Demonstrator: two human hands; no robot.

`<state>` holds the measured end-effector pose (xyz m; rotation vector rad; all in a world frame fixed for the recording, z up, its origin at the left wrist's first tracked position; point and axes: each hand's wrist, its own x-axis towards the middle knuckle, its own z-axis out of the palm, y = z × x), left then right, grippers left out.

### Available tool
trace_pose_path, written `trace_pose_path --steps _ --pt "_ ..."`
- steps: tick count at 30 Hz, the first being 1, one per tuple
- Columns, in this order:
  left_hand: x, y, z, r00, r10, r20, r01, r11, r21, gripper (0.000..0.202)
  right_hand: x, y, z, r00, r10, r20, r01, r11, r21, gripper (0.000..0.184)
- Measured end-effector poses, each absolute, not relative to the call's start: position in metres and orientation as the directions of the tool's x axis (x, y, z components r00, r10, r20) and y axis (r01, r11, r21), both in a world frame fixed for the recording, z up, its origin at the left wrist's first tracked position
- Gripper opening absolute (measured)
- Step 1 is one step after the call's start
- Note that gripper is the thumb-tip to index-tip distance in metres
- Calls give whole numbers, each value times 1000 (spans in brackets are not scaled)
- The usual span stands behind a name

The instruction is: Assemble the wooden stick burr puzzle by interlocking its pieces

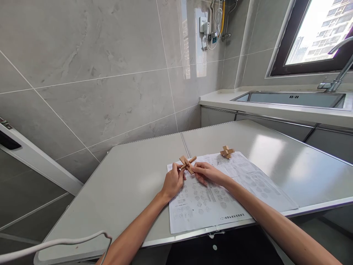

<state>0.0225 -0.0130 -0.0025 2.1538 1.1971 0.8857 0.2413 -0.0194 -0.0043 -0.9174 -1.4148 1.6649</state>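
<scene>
Between my two hands is a wooden puzzle [187, 163] made of crossed sticks, held just above a printed sheet. My left hand [174, 181] pinches the lower left end of it with thumb and fingers. My right hand [205, 172] grips its right side, fingers curled underneath. The printed instruction sheet [198, 217] lies below both hands, covered in small diagrams and lines of text. A second wooden puzzle [227, 152], an interlocked cross of short blocks, rests at the sheet's far edge, touched by neither hand.
The sheet lies on a pale folding table [138, 191] with a seam across it. Behind stands a grey tiled wall [110, 73]. A counter with a sink [292, 97] and faucet [335, 82] is at the right. A white cable [55, 243] crosses the near left corner.
</scene>
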Motion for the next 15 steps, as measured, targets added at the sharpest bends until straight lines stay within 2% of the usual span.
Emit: trace_pose_path --steps 6,15 --pt "24 -12 0 355 883 307 566 -465 681 18 242 -20 -2 -350 936 34 -128 -12 -992 54" --pt "23 -14 -1 328 897 298 602 -441 666 21 243 -20 -3 -330 944 9 -171 -50 -984 49"
